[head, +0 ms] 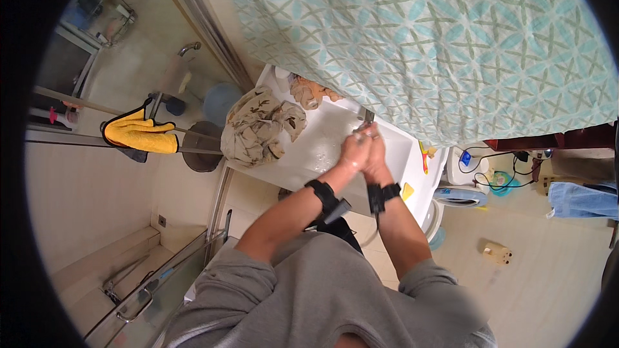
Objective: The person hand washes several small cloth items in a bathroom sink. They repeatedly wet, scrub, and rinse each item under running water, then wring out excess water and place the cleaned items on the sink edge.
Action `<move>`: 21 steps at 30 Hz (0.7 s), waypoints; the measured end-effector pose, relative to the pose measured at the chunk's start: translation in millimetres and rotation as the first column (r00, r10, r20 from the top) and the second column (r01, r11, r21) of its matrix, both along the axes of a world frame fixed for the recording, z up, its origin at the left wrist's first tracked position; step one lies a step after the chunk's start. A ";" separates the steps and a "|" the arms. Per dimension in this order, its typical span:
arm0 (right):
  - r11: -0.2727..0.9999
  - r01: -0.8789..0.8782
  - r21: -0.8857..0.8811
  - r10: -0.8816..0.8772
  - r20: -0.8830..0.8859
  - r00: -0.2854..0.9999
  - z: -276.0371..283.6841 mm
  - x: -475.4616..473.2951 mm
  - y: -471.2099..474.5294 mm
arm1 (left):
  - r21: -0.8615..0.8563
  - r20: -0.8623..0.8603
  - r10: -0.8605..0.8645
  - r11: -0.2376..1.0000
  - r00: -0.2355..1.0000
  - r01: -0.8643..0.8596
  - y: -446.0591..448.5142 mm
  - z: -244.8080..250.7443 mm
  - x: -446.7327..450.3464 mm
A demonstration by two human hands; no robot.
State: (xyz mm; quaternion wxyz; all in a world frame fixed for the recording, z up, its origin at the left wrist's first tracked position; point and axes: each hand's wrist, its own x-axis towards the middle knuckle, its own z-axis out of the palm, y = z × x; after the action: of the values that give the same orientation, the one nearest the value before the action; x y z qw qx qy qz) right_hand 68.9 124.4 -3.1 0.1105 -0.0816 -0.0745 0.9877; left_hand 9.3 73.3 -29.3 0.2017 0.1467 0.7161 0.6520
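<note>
My left hand [356, 151] and my right hand [376, 151] are pressed together over the white sink basin [319, 142]. They lie just below the metal faucet [366, 115], and both look wet. The fingers overlap, so whether anything small sits between the palms is hidden. A crumpled beige patterned cloth [258, 128] lies over the sink's left side, left of my hands. Behind the basin, on the ledge, rests a bunched orange-brown cloth [312, 93]. Black straps with small devices circle both wrists.
A green-and-white patterned curtain [425, 48] hangs over the sink's back edge. On the right ledge lie a red-and-yellow handled tool [424, 158] and a yellow piece [407, 191]. A yellow towel [140, 133] hangs from a bar at left, near a brown bucket [202, 164].
</note>
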 end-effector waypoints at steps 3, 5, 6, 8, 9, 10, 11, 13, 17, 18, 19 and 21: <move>0.964 -0.047 0.261 -0.094 0.500 0.861 -4.3 -3.5 3.2 | -0.173 0.017 -0.042 0.984 0.999 0.044 -3.9 7.4 1.1; 0.954 -0.047 0.297 -0.142 0.583 0.800 -2.0 -0.2 -3.0 | 0.038 0.234 0.058 0.997 0.971 -0.069 -7.8 15.2 -4.9; 0.946 -0.028 0.324 -0.161 0.542 0.825 1.8 -1.6 -1.7 | 0.047 0.334 0.010 0.999 0.943 -0.028 -7.4 19.7 -2.4; 0.939 -0.073 0.335 -0.040 0.321 0.946 13.4 -1.7 -3.7 | -0.027 0.455 -0.054 0.997 0.889 0.075 -5.9 25.7 -0.4; 0.837 -0.066 0.543 -0.185 0.394 0.900 19.9 -2.4 -5.5 | -0.006 0.472 -0.120 0.990 0.873 0.139 -5.5 28.5 9.2; 0.704 -0.151 0.693 -0.255 0.446 0.858 26.8 -3.2 -6.7 | -0.090 0.357 -0.102 0.986 0.928 0.143 -4.0 26.6 0.7; 0.606 -0.214 0.766 -0.365 0.506 0.781 30.8 -3.0 -11.5 | 0.002 0.331 -0.061 0.998 0.942 0.064 -4.2 25.7 6.1; 0.935 0.031 0.353 -0.266 0.643 0.718 38.3 -3.9 -15.4 | 0.331 0.536 -0.045 0.930 0.843 -0.161 -5.9 19.7 2.0; 0.858 -0.068 0.509 -0.256 0.540 0.802 39.4 -4.1 -13.0 | 0.181 0.550 -0.095 0.984 0.829 -0.007 -9.5 13.3 2.2; 0.877 -0.045 0.478 -0.200 0.449 0.871 36.9 -2.5 -13.3 | 0.158 0.468 -0.097 0.987 0.878 0.024 -9.4 13.4 2.5; 0.896 -0.043 0.442 -0.166 0.424 0.890 35.1 -2.8 -11.4 | 0.130 0.383 -0.096 0.990 0.919 0.049 -8.9 14.2 2.7; 0.947 0.008 0.321 -0.210 0.600 0.772 31.9 -1.7 -11.3 | 0.232 0.368 -0.011 0.969 0.930 -0.081 -7.6 16.2 1.9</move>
State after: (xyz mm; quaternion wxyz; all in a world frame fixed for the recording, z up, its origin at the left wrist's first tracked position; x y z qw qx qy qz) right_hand 67.2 113.1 28.8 0.1481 -0.3918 -0.2510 0.8727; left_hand 11.2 65.7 -13.1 0.3002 0.0334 0.5830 0.7542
